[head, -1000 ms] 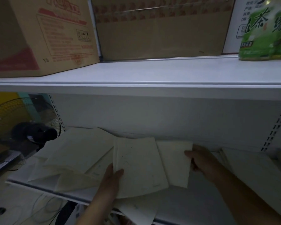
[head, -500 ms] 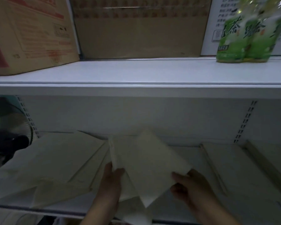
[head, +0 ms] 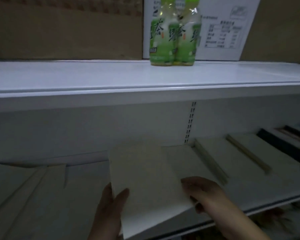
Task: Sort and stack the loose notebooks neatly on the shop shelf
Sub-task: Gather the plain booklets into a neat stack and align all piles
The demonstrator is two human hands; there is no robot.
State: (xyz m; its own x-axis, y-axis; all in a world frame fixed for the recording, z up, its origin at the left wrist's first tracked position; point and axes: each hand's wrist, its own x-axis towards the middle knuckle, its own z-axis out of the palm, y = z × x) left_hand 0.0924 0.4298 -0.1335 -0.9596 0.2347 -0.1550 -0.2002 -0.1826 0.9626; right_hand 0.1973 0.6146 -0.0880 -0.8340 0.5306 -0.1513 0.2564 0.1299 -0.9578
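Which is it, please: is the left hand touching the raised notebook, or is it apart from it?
Touching. In the head view the left hand pinches the notebook at its lower left corner, with the thumb lying on the front cover.

Notebook (head: 145, 184): closed, plain cream cover, held tilted above the shelf (head: 275, 189) at 6 o'clock.
Loose notebooks (head: 33, 196): same cream, flat, overlapping askew, 8 o'clock.
Stacked notebooks (head: 232, 153): tidy piles, side by side, 3 o'clock.
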